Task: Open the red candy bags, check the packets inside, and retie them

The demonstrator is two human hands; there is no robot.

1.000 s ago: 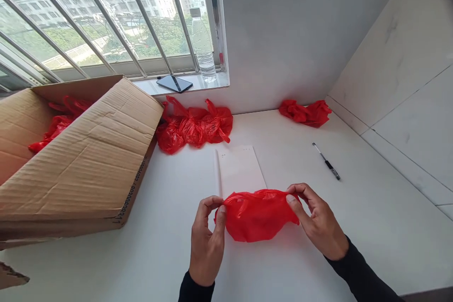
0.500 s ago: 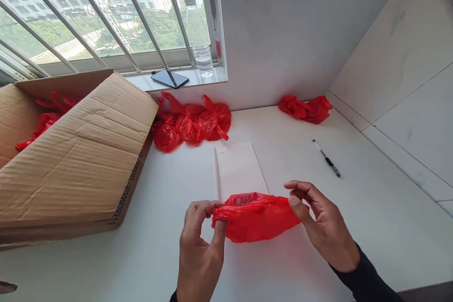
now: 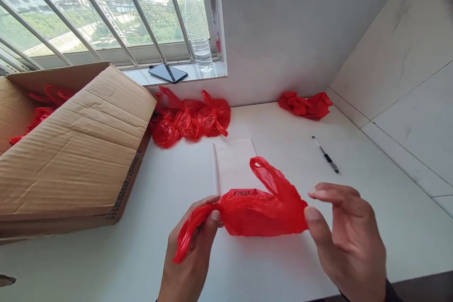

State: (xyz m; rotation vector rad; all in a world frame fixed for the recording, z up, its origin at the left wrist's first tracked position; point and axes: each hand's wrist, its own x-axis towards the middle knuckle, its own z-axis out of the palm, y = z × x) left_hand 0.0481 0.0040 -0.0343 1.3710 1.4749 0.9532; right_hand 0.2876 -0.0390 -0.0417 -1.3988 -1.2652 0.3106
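A red plastic bag (image 3: 262, 214) is stretched sideways just above the white tabletop, with something inside that I cannot make out. My left hand (image 3: 189, 259) pinches its left end between thumb and fingers, and one handle loop hangs down over that hand. The other loop stands up from the right side of the bag. At the right end, my right hand (image 3: 356, 236) has its thumb and fingers spread apart. The thumb tip is at the bag's edge; whether it touches, I cannot tell. Behind the bag lies a white paper pad (image 3: 235, 160), partly covered.
An open cardboard box (image 3: 81, 146) with red bags inside stands at left. Knotted red bags (image 3: 191, 122) and a crumpled red bag (image 3: 306, 106) lie along the wall. A pen (image 3: 325, 155) rests at right. The sill holds a phone (image 3: 168, 73) and a water bottle (image 3: 197, 30).
My right hand has moved right and opened from the bag's edge. One handle loop now stands up, and the other has come out over my left hand, which shifted slightly left.
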